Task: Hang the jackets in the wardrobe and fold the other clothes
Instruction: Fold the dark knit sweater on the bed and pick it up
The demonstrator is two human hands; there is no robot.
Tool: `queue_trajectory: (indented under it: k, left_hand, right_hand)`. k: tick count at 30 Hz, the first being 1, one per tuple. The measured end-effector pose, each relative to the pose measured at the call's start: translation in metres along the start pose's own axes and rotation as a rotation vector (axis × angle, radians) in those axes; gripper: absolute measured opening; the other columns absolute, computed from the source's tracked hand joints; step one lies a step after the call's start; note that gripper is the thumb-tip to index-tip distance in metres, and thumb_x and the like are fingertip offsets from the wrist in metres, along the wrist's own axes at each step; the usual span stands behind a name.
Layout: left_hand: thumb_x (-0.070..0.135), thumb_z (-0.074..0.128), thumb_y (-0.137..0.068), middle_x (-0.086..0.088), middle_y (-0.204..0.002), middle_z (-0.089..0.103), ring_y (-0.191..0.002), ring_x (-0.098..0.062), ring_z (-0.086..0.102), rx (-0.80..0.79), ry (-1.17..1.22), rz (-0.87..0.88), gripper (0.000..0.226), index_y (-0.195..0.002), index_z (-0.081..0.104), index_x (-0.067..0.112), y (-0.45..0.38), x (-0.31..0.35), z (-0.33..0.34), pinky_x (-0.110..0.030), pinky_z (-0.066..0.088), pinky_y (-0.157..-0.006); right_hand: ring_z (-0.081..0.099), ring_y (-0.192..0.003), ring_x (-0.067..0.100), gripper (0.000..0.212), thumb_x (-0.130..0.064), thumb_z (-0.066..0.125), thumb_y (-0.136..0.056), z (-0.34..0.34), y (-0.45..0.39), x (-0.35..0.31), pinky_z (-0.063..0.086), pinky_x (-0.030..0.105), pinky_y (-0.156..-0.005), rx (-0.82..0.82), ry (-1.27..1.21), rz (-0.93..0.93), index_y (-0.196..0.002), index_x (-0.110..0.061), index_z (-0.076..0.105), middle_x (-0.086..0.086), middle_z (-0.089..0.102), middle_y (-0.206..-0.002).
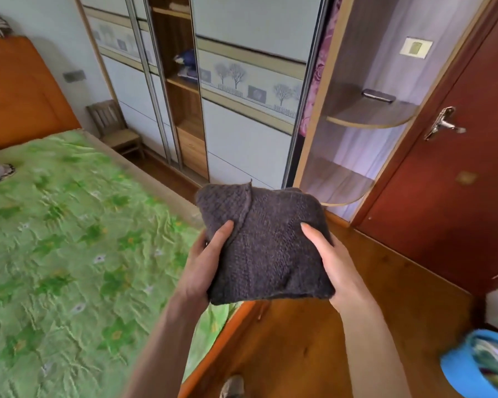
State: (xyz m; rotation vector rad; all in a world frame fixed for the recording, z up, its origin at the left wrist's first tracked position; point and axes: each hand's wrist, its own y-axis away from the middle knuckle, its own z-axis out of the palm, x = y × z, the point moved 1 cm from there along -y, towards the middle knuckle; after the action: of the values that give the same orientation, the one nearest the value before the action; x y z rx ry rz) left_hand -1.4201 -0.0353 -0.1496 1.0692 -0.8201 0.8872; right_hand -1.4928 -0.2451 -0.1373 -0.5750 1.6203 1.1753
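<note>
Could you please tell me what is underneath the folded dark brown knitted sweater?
Under the folded dark brown knitted sweater only the fingers of the left hand and right hand support it, thumbs on top. Below it lies the wooden floor; the fingers themselves are covered.

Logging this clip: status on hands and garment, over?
Left hand and right hand grip folded dark brown knitted sweater, held above green bed's corner. Wardrobe ahead, path unobstructed.

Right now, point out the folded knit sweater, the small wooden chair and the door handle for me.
folded knit sweater (266, 245), head view, middle of its top face.
small wooden chair (114, 127), head view, where backrest meets seat.
door handle (443, 123), head view, on the metal lever.
</note>
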Motion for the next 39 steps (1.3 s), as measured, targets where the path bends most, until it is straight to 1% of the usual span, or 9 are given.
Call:
queue_trajectory:
  k: [4,7,11,14,20,25,30,36,39]
  left_hand:
    - [0.052,0.078,-0.084,-0.005,-0.110,0.079,-0.097,-0.027,0.078,-0.001,0.020,-0.013,0.049,-0.124,0.064,0.027,-0.047,0.001,0.032,-0.050,0.061,-0.093]
    - [0.049,0.078,-0.088,-0.008,-0.116,0.078,-0.100,-0.028,0.078,0.021,0.034,0.001,0.046,-0.126,0.065,0.027,-0.093,0.004,0.057,-0.052,0.061,-0.094]
    - [0.051,0.081,-0.085,-0.008,-0.117,0.078,-0.103,-0.028,0.077,0.021,0.028,0.033,0.053,-0.128,0.067,0.023,-0.152,0.022,0.095,-0.052,0.060,-0.096]
    - [0.054,0.082,-0.079,-0.007,-0.114,0.079,-0.101,-0.028,0.077,0.022,0.012,0.054,0.060,-0.126,0.068,0.021,-0.192,0.038,0.120,-0.052,0.060,-0.096]
    - [0.047,0.078,-0.088,-0.005,-0.112,0.080,-0.102,-0.028,0.077,0.064,0.038,0.069,0.043,-0.124,0.069,0.025,-0.260,0.061,0.162,-0.053,0.059,-0.098]
    - [0.047,0.075,-0.090,-0.005,-0.111,0.079,-0.101,-0.027,0.077,0.141,0.068,0.077,0.038,-0.121,0.069,0.026,-0.300,0.071,0.185,-0.052,0.059,-0.098]
    - [0.049,0.073,-0.091,-0.006,-0.115,0.078,-0.101,-0.027,0.077,0.241,0.099,0.097,0.043,-0.126,0.066,0.024,-0.354,0.081,0.208,-0.052,0.059,-0.098]
    - [0.048,0.074,-0.091,-0.006,-0.115,0.078,-0.101,-0.027,0.077,0.414,0.183,0.120,0.040,-0.124,0.067,0.025,-0.418,0.096,0.242,-0.050,0.060,-0.096]
    - [0.049,0.076,-0.089,-0.005,-0.112,0.079,-0.100,-0.026,0.078,0.491,0.224,0.135,0.041,-0.123,0.069,0.027,-0.443,0.103,0.259,-0.048,0.060,-0.094]
  right_hand:
    - [0.058,-0.092,0.008,0.081,-0.071,0.064,-0.077,-0.020,-0.048,-0.019,0.054,0.022,-0.067,-0.005,0.007,-0.008,-0.149,-0.040,0.043,-0.018,0.057,-0.112]
    - [0.058,-0.096,0.008,0.091,-0.073,0.066,-0.069,-0.031,-0.091,-0.038,0.054,0.026,-0.073,-0.015,0.008,-0.043,-0.150,-0.039,0.042,-0.012,0.057,-0.126]
    - [0.063,-0.102,0.011,0.072,-0.062,0.071,-0.083,-0.046,-0.151,-0.068,0.057,0.030,-0.077,-0.014,-0.076,-0.047,-0.146,-0.034,0.048,-0.014,0.062,-0.123]
    - [0.066,-0.111,0.019,0.086,-0.062,0.077,-0.074,-0.056,-0.191,-0.089,0.059,0.036,-0.083,-0.029,-0.129,-0.034,-0.150,-0.033,0.048,-0.006,0.064,-0.132]
    - [0.066,-0.102,0.013,0.066,-0.054,0.073,-0.086,-0.071,-0.274,-0.131,0.058,0.024,-0.064,-0.075,-0.134,-0.050,-0.145,-0.034,0.051,-0.014,0.065,-0.114]
    - [0.066,-0.097,0.012,0.037,-0.048,0.070,-0.091,-0.076,-0.335,-0.157,0.058,0.019,-0.057,-0.149,-0.112,-0.024,-0.124,-0.039,0.057,-0.014,0.066,-0.110]
    - [0.065,-0.118,0.024,0.078,-0.063,0.078,-0.074,-0.076,-0.417,-0.177,0.059,0.048,-0.097,-0.263,-0.053,-0.027,-0.145,-0.040,0.051,-0.005,0.064,-0.135]
    - [0.066,-0.119,0.024,0.086,-0.067,0.085,-0.068,-0.071,-0.522,-0.213,0.059,0.053,-0.097,-0.399,0.019,-0.020,-0.144,-0.046,0.052,-0.006,0.063,-0.136]
    - [0.068,-0.116,0.021,0.078,-0.064,0.088,-0.066,-0.067,-0.566,-0.232,0.059,0.049,-0.098,-0.447,0.042,-0.041,-0.135,-0.041,0.061,-0.007,0.068,-0.130]
